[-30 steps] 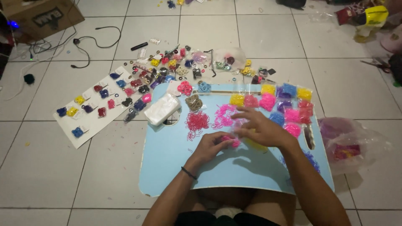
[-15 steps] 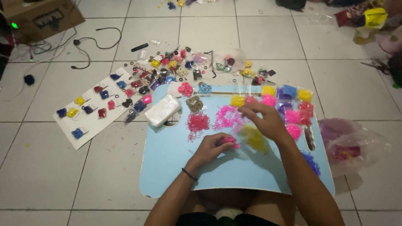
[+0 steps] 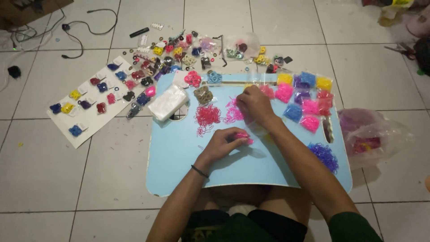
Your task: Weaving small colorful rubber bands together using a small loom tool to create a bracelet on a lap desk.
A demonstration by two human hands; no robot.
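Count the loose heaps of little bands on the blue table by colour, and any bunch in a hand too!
Pink heaps: 2
Purple heap: 1
Pink bunch in the left hand: 1
Total: 4

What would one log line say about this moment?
left hand: pinching pink bands | right hand: on pink band pile | surface: blue board
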